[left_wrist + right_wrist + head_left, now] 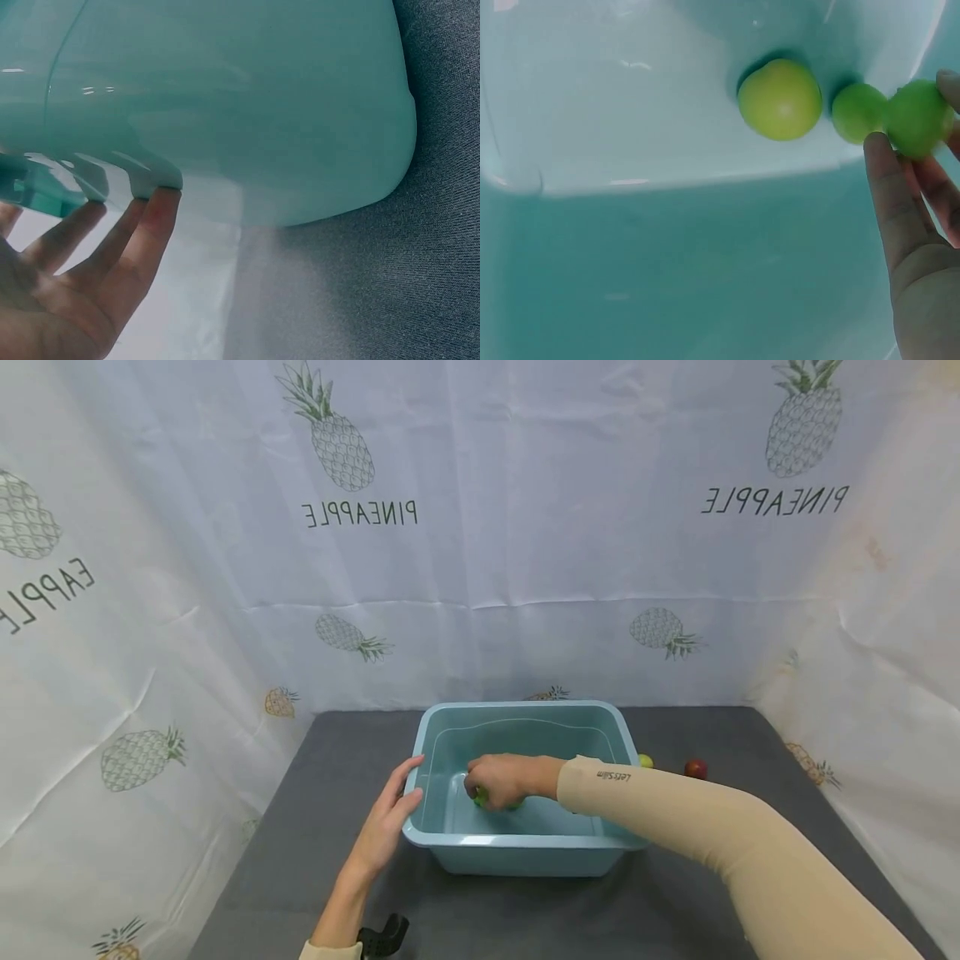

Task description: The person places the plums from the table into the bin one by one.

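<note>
A light blue plastic basin (525, 860) stands on the dark table. Inside it, my right hand (504, 781) reaches down and grips a small, round green fruit (917, 120) between thumb and fingers. Against that fruit lies another green one (857, 112), touched or nearly touched by a fingertip. A larger yellow-green fruit (780, 100) rests beside them on the basin floor. At the basin's left rim is my left hand (384, 827), its fairly straight fingers (154, 225) resting against the outer side. The head view hides most of the fruit behind the right hand.
To the right of the basin, a red fruit (696, 768) and a yellow-green fruit (645, 761) lie on the dark tabletop (292, 860). White cloth (525, 543) printed with pineapples hangs behind and at both sides. A black strap (385, 935) is near the left wrist.
</note>
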`<state>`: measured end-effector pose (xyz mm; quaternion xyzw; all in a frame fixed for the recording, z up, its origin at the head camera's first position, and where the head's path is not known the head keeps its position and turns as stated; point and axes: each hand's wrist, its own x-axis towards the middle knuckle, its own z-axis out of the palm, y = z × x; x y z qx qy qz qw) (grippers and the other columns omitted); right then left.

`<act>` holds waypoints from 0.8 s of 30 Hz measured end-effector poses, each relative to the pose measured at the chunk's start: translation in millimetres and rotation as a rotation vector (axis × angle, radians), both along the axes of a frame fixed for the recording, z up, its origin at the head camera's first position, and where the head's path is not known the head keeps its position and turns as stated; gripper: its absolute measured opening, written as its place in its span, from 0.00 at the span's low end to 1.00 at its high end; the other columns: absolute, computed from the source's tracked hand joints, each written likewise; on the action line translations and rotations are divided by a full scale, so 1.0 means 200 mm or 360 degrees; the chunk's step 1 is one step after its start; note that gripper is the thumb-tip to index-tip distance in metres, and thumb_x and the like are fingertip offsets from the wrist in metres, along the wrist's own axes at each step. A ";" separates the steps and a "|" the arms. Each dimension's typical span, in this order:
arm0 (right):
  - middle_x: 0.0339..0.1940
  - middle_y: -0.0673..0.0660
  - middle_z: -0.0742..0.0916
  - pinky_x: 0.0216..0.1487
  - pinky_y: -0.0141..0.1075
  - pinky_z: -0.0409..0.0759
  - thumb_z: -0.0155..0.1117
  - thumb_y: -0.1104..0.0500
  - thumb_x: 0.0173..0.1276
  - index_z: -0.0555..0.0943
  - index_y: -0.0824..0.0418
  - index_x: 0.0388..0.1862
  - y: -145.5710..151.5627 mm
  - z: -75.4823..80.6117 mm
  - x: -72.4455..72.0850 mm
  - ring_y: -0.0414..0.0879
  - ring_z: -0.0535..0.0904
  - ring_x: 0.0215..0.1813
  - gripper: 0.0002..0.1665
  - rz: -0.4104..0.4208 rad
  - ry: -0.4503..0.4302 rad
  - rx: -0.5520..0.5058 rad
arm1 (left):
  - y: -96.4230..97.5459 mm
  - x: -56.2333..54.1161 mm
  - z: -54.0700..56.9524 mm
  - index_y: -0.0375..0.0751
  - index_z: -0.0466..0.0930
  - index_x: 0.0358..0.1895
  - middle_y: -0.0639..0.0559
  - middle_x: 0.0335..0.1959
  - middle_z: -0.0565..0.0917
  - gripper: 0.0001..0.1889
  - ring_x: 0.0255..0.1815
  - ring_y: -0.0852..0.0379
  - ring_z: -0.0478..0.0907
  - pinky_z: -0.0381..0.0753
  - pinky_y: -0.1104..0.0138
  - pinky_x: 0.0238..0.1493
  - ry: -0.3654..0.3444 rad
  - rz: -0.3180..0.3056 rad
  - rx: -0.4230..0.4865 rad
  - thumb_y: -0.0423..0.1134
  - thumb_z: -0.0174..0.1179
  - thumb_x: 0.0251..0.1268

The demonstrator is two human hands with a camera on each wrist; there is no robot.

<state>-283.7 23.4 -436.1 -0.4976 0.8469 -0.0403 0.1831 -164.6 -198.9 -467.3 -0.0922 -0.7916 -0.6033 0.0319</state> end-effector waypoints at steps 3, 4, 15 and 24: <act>0.47 0.48 0.82 0.50 0.35 0.79 0.71 0.61 0.67 0.86 0.57 0.53 0.00 0.00 0.00 0.40 0.79 0.49 0.15 0.0019 0.0045 0.0015 | 0.00 0.00 0.01 0.56 0.61 0.77 0.42 0.78 0.61 0.24 0.70 0.40 0.67 0.68 0.45 0.60 -0.0004 -0.0003 -0.0010 0.46 0.47 0.82; 0.47 0.48 0.82 0.50 0.35 0.79 0.71 0.60 0.67 0.86 0.57 0.53 0.01 0.01 0.00 0.41 0.79 0.49 0.16 0.0024 0.0057 0.0013 | 0.00 0.00 0.01 0.57 0.61 0.77 0.43 0.78 0.61 0.24 0.70 0.40 0.67 0.68 0.45 0.60 -0.0007 0.0003 -0.0011 0.46 0.47 0.82; 0.50 0.52 0.83 0.53 0.37 0.79 0.67 0.57 0.72 0.86 0.55 0.54 0.08 0.18 0.01 0.44 0.80 0.53 0.13 -0.0026 0.0102 -0.0101 | 0.01 -0.01 0.00 0.57 0.61 0.77 0.43 0.78 0.61 0.25 0.71 0.40 0.66 0.67 0.44 0.62 -0.0027 -0.0013 0.0000 0.46 0.47 0.82; 0.45 0.49 0.82 0.52 0.38 0.78 0.68 0.58 0.71 0.86 0.55 0.49 0.16 0.40 0.06 0.44 0.79 0.49 0.09 -0.0069 0.0122 -0.0345 | 0.01 0.00 0.00 0.56 0.61 0.77 0.43 0.78 0.61 0.25 0.71 0.40 0.66 0.68 0.44 0.61 -0.0004 0.0022 -0.0017 0.45 0.48 0.81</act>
